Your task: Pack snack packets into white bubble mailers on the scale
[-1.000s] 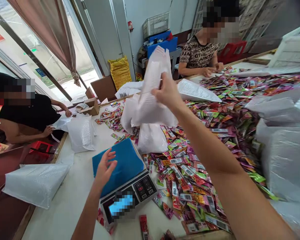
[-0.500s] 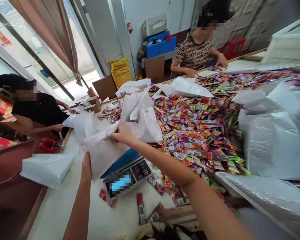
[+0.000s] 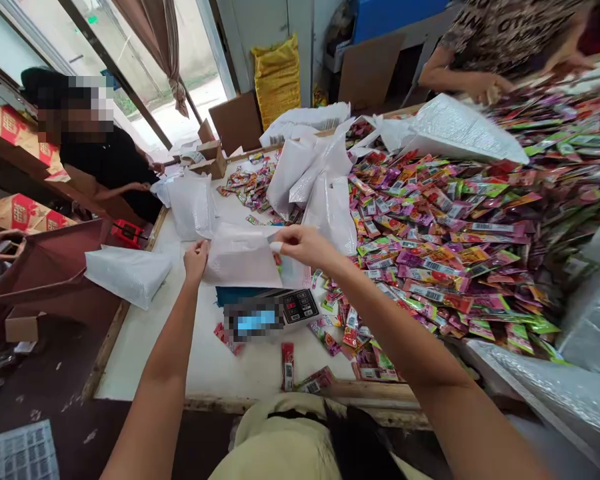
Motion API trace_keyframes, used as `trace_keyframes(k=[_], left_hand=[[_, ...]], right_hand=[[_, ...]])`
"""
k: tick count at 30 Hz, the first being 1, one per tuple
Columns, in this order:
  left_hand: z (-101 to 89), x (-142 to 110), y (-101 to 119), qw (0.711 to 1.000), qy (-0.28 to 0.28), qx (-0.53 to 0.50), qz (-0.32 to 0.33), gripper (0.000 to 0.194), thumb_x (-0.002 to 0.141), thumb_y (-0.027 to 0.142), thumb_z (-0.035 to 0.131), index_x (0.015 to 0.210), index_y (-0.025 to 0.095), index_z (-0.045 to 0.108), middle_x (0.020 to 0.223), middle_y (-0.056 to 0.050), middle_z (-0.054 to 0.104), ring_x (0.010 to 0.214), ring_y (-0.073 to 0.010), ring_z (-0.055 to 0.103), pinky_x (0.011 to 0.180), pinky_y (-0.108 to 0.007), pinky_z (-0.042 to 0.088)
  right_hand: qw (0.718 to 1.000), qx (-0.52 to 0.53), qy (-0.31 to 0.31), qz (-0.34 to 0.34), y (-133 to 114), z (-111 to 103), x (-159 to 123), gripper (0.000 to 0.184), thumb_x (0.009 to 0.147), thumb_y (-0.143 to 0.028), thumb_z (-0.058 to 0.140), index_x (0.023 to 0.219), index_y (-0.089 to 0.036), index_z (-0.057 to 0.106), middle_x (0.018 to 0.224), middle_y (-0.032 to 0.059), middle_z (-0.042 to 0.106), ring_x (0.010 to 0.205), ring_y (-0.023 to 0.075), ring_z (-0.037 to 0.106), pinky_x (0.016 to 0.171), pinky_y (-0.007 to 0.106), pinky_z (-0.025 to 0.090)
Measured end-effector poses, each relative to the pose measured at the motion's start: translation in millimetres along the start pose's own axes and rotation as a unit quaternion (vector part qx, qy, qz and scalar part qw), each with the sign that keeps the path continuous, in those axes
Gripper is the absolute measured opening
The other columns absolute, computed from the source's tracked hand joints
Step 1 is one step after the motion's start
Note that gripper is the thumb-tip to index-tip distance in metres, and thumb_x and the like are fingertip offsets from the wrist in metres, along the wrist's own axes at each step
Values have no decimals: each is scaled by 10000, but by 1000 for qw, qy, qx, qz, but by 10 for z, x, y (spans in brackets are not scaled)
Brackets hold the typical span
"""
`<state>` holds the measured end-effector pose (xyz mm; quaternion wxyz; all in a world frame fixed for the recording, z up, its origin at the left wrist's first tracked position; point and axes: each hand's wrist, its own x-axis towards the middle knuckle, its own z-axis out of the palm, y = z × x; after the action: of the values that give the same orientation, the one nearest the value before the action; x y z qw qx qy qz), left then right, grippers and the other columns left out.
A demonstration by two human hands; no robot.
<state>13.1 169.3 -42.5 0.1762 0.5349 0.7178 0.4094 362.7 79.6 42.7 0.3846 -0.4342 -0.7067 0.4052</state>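
Observation:
A white bubble mailer (image 3: 243,261) is stretched between my two hands over a digital scale (image 3: 300,305) with a blue pan. My left hand (image 3: 196,261) grips its left edge, fingers closed. At the upper right corner my right hand (image 3: 305,245) pinches the mailer, a small white bit showing at the fingertips. Part of the scale's pan is hidden behind the mailer. Loose candy sachets (image 3: 287,367) lie in front of the scale, and a big heap of colourful sachets (image 3: 430,260) spreads to the right.
More white mailers stand upright behind (image 3: 330,207), at left (image 3: 127,273) and on the heap (image 3: 465,127). One person in black (image 3: 105,160) works at the left table edge; another person's hand (image 3: 490,87) reaches into sachets at the back right. A wooden rim (image 3: 105,340) edges the table.
The mailer has turned from tilted to roughly level and swung to face me. My right hand has shifted to its right corner, my left hand stays on its left edge. The view has tilted down.

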Motion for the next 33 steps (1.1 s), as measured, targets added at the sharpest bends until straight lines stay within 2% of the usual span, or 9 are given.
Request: trace_keyframes(k=[4, 7, 10, 14, 19, 25, 28, 30, 33], left_hand=[[-189, -183, -96, 994, 97, -8, 48, 339, 879, 350, 626, 1140, 150, 707, 1125, -127, 701, 853, -181, 621, 849, -314, 484], [-401, -467, -170, 990, 125, -24, 63, 343, 883, 354, 646, 1161, 159, 695, 1110, -115, 696, 863, -168, 621, 811, -291, 489], [-588, -795, -283, 987, 148, -33, 43, 343, 878, 371, 658, 1149, 164, 694, 1094, -104, 697, 857, -162, 615, 793, -287, 484], [-743, -1172, -499, 982, 179, -51, -32, 391, 850, 423, 666, 1138, 160, 684, 1078, -101, 692, 821, -150, 601, 729, -273, 460], [-806, -1493, -663, 971, 192, -86, -115, 444, 805, 449, 683, 1143, 161, 663, 1063, -96, 682, 793, -136, 602, 655, -245, 431], [-788, -1661, -699, 965, 186, -109, -152, 435, 795, 440, 687, 1142, 177, 665, 1085, -96, 687, 812, -133, 620, 653, -232, 444], [-751, -1673, -694, 964, 179, -109, -164, 442, 796, 452, 680, 1147, 184, 667, 1120, -106, 689, 842, -142, 638, 665, -235, 456], [-718, -1672, -678, 963, 176, -110, -171, 453, 793, 466, 682, 1147, 183, 668, 1138, -114, 688, 850, -148, 643, 667, -241, 459], [-675, -1681, -646, 963, 165, -123, -174, 464, 783, 469, 700, 1146, 181, 671, 1155, -120, 687, 856, -152, 642, 679, -250, 466]], right_hand=[[995, 69, 60, 42, 217, -285, -314, 298, 825, -436, 653, 683, -177, 613, 622, -17, 498, 599, 98, 396, 577, 271, 291], [990, 90, 76, 83, 332, -403, -524, 297, 792, -467, 692, 768, -172, 667, 653, -6, 535, 597, 100, 411, 558, 265, 303], [988, 97, 68, 101, 414, -399, -640, 307, 770, -472, 723, 812, -170, 688, 668, 2, 565, 591, 102, 422, 540, 260, 311], [987, 102, 61, 105, 500, -315, -651, 294, 784, -459, 718, 856, -175, 701, 700, 11, 605, 603, 108, 453, 540, 257, 338], [986, 108, 53, 114, 557, -233, -582, 263, 801, -442, 694, 864, -187, 705, 713, 17, 610, 597, 115, 463, 538, 270, 347], [991, 75, 56, 93, 581, -129, -522, 205, 839, -370, 632, 900, -184, 696, 780, 36, 666, 657, 141, 536, 613, 297, 425], [997, 33, 37, 63, 645, 1, -412, 202, 845, -292, 601, 996, -187, 685, 889, 57, 705, 775, 179, 623, 725, 334, 503], [1000, 4, -3, 21, 729, 149, -279, 362, 804, -218, 607, 1162, -194, 655, 1063, 87, 714, 931, 221, 658, 836, 379, 541], [995, -60, -53, -61, 889, 444, -39, 635, 716, -188, 689, 1342, -211, 582, 1259, 136, 656, 1161, 305, 598, 951, 462, 541]])
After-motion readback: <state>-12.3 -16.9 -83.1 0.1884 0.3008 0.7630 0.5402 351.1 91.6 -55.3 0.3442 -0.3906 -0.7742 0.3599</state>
